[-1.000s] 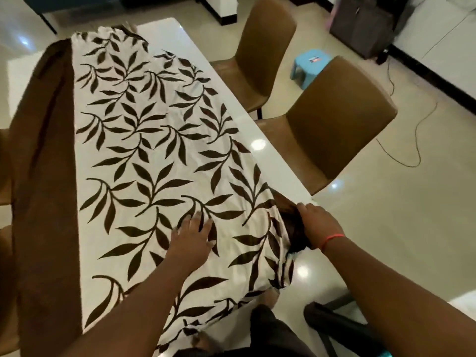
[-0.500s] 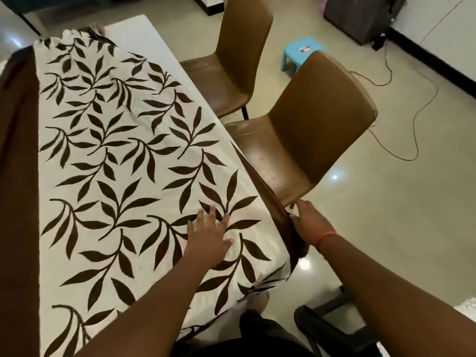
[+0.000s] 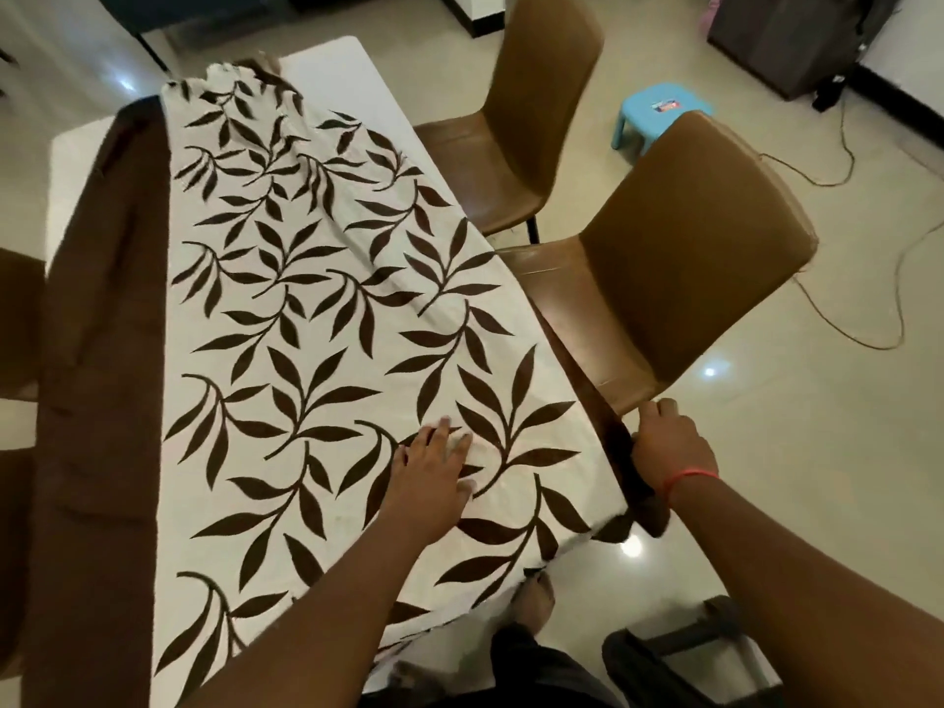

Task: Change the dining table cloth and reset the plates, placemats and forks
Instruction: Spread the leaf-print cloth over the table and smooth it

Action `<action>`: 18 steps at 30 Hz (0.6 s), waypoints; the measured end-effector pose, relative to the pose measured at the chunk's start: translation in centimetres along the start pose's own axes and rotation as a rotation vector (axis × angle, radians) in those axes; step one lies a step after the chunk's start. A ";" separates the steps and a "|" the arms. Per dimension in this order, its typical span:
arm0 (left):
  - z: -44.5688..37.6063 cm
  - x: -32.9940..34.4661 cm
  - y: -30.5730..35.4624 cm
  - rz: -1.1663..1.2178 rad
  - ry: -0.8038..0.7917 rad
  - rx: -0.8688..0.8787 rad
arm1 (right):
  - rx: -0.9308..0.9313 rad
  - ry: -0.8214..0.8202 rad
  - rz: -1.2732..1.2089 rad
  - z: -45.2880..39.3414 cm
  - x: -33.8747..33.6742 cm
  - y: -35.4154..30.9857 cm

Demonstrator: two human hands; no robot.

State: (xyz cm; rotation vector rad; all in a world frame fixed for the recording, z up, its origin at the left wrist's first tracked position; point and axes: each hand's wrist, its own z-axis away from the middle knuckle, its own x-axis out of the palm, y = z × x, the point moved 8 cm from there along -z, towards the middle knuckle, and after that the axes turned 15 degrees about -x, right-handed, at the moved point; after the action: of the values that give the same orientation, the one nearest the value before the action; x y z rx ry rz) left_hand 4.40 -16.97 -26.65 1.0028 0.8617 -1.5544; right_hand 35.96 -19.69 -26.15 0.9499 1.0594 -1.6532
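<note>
A cream table cloth with dark brown leaves and a wide brown border lies along the white dining table. The table's far end and left strip show bare. My left hand rests flat on the cloth near the front right corner, fingers spread. My right hand grips the brown border hanging over the table's right edge. No plates, placemats or forks are in view.
Two brown chairs stand close along the right side, the nearer one touching my right hand. A small blue stool and a cable lie on the tiled floor. A dark object sits at my feet.
The cloth has been drawn to the right, so its brown border now hangs over the right edge. My right hand moved along that edge toward the nearer chair. My left hand stayed flat.
</note>
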 end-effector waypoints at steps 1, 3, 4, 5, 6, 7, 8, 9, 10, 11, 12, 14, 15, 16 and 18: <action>0.0 0.2 -1.5 0.010 0.011 -0.065 | -0.043 0.067 0.042 -0.1 -0.6 -1.3; 0.9 1.0 -6.6 0.031 0.020 -0.224 | -0.228 0.127 0.122 -0.3 -0.6 -6.4; 1.3 1.6 -8.9 0.039 0.010 -0.290 | -0.313 0.128 0.148 -0.1 -0.4 -8.5; 1.9 2.2 -11.1 0.039 -0.005 -0.355 | -0.378 0.114 0.160 0.2 0.1 -10.3; 3.0 2.8 -14.1 0.051 -0.018 -0.439 | -0.443 0.095 0.158 0.7 0.8 -12.8; 4.3 3.4 -17.4 0.076 -0.031 -0.526 | -0.493 0.075 0.146 1.3 1.7 -15.0; 5.6 4.2 -20.4 0.112 -0.049 -0.602 | -0.529 0.055 0.134 2.1 2.3 -17.0; 7.1 5.0 -23.6 0.151 -0.072 -0.674 | -0.567 0.036 0.129 2.7 2.9 -18.9; 8.7 5.9 -26.6 0.202 -0.093 -0.745 | -0.604 0.022 0.132 3.4 3.5 -20.7; 10.4 6.9 -29.5 0.251 -0.101 -0.808 | -0.642 0.007 0.143 4.0 4.2 -22.5; 12.2 7.7 -31.8 0.277 -0.102 -0.848 | -0.671 -0.007 0.157 4.6 5.0 -24.2; 15.3 8.9 -35.0 0.280 -0.069 -0.861 | -0.687 -0.034 0.174 5.8 6.5 -26.8; 16.5 9.4 -36.0 0.279 -0.058 -0.854 | -0.688 -0.051 0.184 6.7 7.1 -27.9; 18.6 10.3 -37.7 0.294 -0.046 -0.867 | -0.715 -0.067 0.198 8.0 8.3 -30.4; 20.5 11.1 -39.1 0.316 -0.012 -0.870 | -0.752 -0.082 0.225 10.1 9.5 -33.6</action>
State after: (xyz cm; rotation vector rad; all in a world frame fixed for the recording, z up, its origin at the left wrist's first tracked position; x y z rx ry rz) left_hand -38.51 -32.12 -27.77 0.4514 1.1548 -0.7719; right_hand 0.08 -25.07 -24.06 0.4703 1.3208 -0.9680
